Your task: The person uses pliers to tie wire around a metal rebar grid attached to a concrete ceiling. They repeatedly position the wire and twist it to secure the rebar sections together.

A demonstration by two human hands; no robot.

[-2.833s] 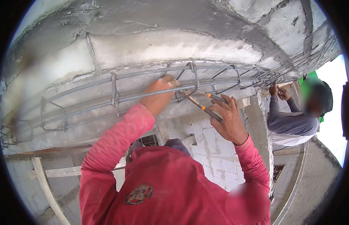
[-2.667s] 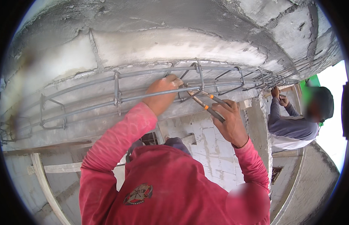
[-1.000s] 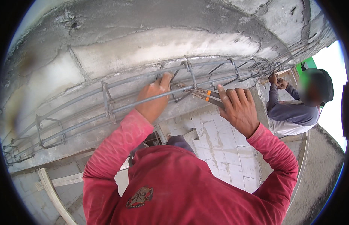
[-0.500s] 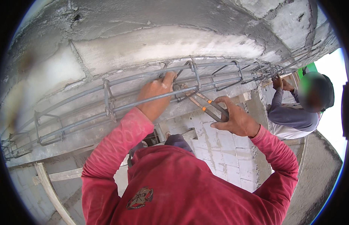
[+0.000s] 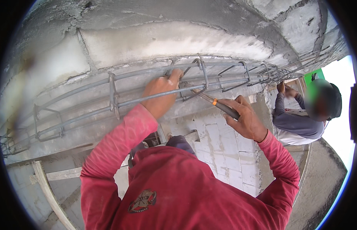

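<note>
One steel bar (image 5: pixel 137 100) across left hand (image 5: pixel 161 86)

Printed emblem (image 5: pixel 142 201) on the red long-sleeved shirt (image 5: pixel 194 184): curved lettering borders a dark badge, too small to read; no text is legible.

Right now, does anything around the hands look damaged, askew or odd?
Nothing plainly damaged or spilled stands out around the rebar cage, the left hand on it or the pliers in the right hand. The one oddity is a blurred brownish smear at the picture's left, softer than the wall, possibly lens dirt.
</note>
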